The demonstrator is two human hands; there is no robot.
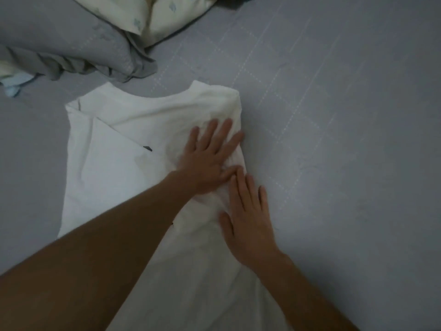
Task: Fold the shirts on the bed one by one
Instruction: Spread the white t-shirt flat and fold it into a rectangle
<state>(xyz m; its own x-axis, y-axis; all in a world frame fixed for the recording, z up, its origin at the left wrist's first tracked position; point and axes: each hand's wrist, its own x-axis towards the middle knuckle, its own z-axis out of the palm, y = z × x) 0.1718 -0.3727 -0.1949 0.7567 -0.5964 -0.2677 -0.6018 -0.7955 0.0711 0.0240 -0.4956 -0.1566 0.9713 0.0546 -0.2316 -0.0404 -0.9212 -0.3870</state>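
Observation:
A white shirt (114, 149) lies flat on the grey bed (346, 139), neckline away from me, with both side parts folded inward over its body. My left hand (207, 161) presses flat on the folded right side near the shoulder, fingers spread. Just below it, my right hand (248, 223) lies flat with straight fingers on the shirt's right edge. The two hands touch at the fingertips. My forearms hide the lower middle of the shirt.
A grey pillow (66, 44) and a pale floral pillow (162, 15) lie bunched at the top left. A bit of light blue cloth (12, 88) shows at the left edge. Bare grey sheet stretches to the right of the shirt.

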